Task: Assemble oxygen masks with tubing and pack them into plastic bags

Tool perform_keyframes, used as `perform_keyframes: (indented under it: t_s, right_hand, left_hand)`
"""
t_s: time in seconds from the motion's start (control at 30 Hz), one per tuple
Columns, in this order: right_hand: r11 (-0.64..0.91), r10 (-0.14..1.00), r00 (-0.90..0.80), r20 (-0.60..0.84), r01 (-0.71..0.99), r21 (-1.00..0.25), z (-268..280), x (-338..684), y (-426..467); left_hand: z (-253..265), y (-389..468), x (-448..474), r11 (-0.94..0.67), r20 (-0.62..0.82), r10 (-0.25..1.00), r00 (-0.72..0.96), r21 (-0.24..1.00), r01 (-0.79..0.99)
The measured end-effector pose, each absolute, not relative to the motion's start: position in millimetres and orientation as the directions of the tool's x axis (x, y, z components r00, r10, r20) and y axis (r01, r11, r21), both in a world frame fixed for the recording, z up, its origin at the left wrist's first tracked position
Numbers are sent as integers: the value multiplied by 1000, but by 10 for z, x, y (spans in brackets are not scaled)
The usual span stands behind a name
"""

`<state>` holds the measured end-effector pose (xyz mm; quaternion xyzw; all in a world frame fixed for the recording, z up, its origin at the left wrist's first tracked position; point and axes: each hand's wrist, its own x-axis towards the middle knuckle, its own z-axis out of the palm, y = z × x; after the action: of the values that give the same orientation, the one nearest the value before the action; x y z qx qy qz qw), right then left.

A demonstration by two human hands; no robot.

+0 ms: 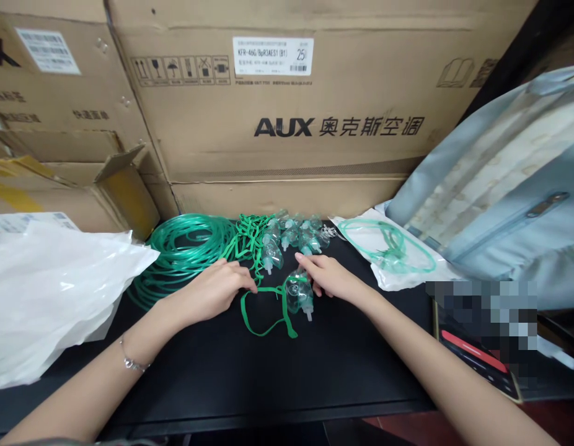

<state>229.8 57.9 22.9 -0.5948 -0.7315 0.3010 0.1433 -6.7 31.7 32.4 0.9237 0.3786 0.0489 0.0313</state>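
A clear oxygen mask [297,292] with a green elastic strap [263,333] looped to its left lies on the black table. My left hand [222,286] is closed at the strap's upper left, fingertips pinching the green band. At the mask's right edge is my right hand [331,275], its thumb and fingers curled against the clear shell; the fingers are partly hidden. Behind the hands, several more clear masks [289,234] sit in a cluster, and their green straps [250,235] form a tangled heap beside them.
Coiled green tubing [189,241] lies left of the straps. White plastic bags [45,297] cover the left side. A bagged tubing set [389,248] rests at right, near a phone [477,365] and a light-blue bag [514,186]. A large cardboard box [287,155] stands behind.
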Motion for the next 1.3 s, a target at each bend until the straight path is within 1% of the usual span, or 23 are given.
perform_keyframes:
  t_s: [0.13, 0.2, 0.23, 0.3, 0.37, 0.47, 0.6, 0.8, 1.07, 1.3]
  right_hand:
    - [259, 964, -260, 60, 855, -449, 342, 2402, 482]
    - [356, 933, -313, 177, 870, -341, 335, 2487, 357]
    - [404, 912, -354, 209, 865, -298, 304, 2535, 279]
    - [487, 870, -447, 209, 846, -216, 196, 2629, 108]
    - [516, 855, -497, 145, 842, -157, 62, 2701, -55]
    - [499, 866, -495, 69, 854, -148, -93, 2745, -225]
    - [488, 871, -491, 18, 860, -150, -140, 2734, -282]
    - [469, 883, -465, 70, 859, -204, -150, 2744, -279]
    - [449, 893, -445, 67, 877, -172, -178, 2736, -297]
    - [451, 893, -442, 87, 869, -206, -167, 2739, -295]
  left_hand:
    - [339, 219, -98, -677, 132, 733, 667, 49, 734]
    - [289, 91, -151, -652, 190, 750, 633, 51, 757]
    - [247, 11, -185, -647, 211, 753, 623, 64, 760]
    - [140, -158, -256, -626, 210, 772, 601, 84, 775]
    - [30, -297, -311, -622, 157, 779, 607, 74, 780]
    - [-90, -394, -338, -632, 118, 773, 624, 55, 773]
    - [-158, -384, -322, -642, 122, 765, 633, 52, 765]
    - [-182, -364, -322, -631, 138, 773, 620, 59, 774]
    - [-178, -382, -325, -624, 126, 780, 613, 70, 778]
    - [-181, -372, -320, -625, 108, 779, 617, 52, 779]
